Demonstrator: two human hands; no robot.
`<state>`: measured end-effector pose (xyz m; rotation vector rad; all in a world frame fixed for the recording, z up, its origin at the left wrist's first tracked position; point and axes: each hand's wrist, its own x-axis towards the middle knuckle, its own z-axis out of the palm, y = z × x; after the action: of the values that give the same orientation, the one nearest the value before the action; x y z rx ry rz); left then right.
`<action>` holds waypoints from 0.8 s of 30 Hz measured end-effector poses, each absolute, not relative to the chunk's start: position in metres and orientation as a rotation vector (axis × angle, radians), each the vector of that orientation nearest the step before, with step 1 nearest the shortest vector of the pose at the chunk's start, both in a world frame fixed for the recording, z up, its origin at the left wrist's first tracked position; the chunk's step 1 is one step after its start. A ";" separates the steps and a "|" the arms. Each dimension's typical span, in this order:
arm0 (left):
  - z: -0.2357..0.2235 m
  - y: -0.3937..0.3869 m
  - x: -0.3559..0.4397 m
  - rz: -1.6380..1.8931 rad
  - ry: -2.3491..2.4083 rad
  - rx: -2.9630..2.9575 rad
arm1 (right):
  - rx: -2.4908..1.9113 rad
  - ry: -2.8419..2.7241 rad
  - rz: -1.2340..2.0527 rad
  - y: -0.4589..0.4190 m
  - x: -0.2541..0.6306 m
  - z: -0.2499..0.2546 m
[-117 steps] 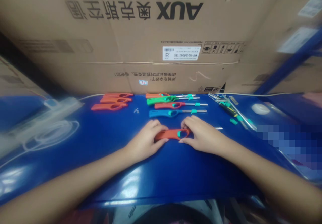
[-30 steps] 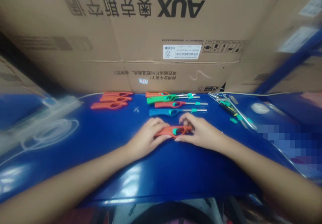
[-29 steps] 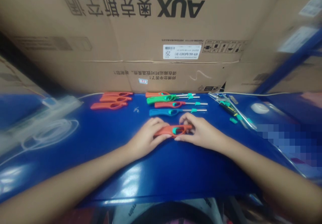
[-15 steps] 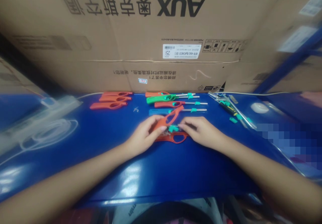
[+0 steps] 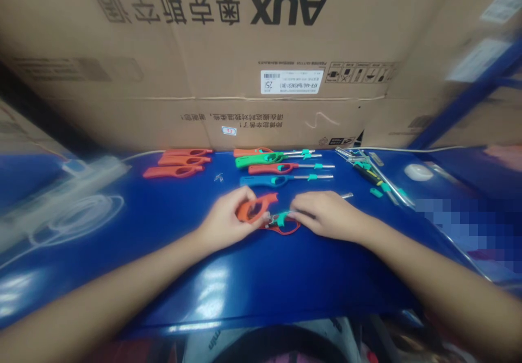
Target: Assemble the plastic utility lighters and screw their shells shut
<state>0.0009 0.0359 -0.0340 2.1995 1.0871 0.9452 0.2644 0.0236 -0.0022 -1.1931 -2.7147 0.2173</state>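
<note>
An orange lighter lies split open in the middle of the blue table (image 5: 253, 276). My left hand (image 5: 228, 219) is closed on the loose orange shell half (image 5: 255, 208), lifted off and tilted. My right hand (image 5: 322, 216) is pinched on the other orange half (image 5: 283, 226), which rests on the table with its teal trigger and inner parts showing. A metal tube tip (image 5: 346, 195) sticks out behind my right hand.
Behind my hands lie several whole lighters (image 5: 281, 168) in orange, green, red and blue. Three orange shells (image 5: 179, 162) lie at the back left. Tools and teal parts (image 5: 373, 175) sit at the right, clear tubing (image 5: 77, 216) at the left. Cardboard boxes (image 5: 261, 53) wall the back.
The orange lighter, whole a second ago, has come apart. My left hand has lifted one shell half off and swung it left; my right hand stays on the lower half.
</note>
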 end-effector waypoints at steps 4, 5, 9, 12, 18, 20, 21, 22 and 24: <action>-0.032 0.037 0.001 0.779 0.991 2.387 | -1.127 -2.670 0.173 0.023 0.265 -0.002; -0.033 0.038 0.001 0.755 0.966 2.409 | -1.110 -2.656 0.152 0.023 0.265 -0.001; -0.036 0.039 0.001 0.697 0.977 2.446 | -1.060 -2.626 0.088 0.023 0.267 0.001; -0.036 0.039 0.001 0.671 0.973 2.458 | -1.041 -2.607 0.097 0.025 0.269 0.002; -0.032 0.039 0.002 0.695 0.994 2.427 | -0.993 -2.571 0.128 0.029 0.274 -0.003; -0.028 0.040 0.002 0.696 1.004 2.398 | -0.941 -2.540 0.179 0.031 0.276 -0.003; -0.025 0.040 0.001 0.696 1.001 2.385 | -0.915 -2.518 0.212 0.032 0.277 -0.003; -0.022 0.040 0.000 0.698 0.996 2.376 | -0.894 -2.494 0.247 0.032 0.278 -0.002; -0.014 0.040 -0.002 0.701 0.992 2.371 | -0.857 -2.442 0.313 0.034 0.280 0.001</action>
<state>-0.0025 0.0400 -0.0143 2.3707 0.9920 0.7007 0.2797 0.0335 0.0006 -0.8572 -2.4420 0.3132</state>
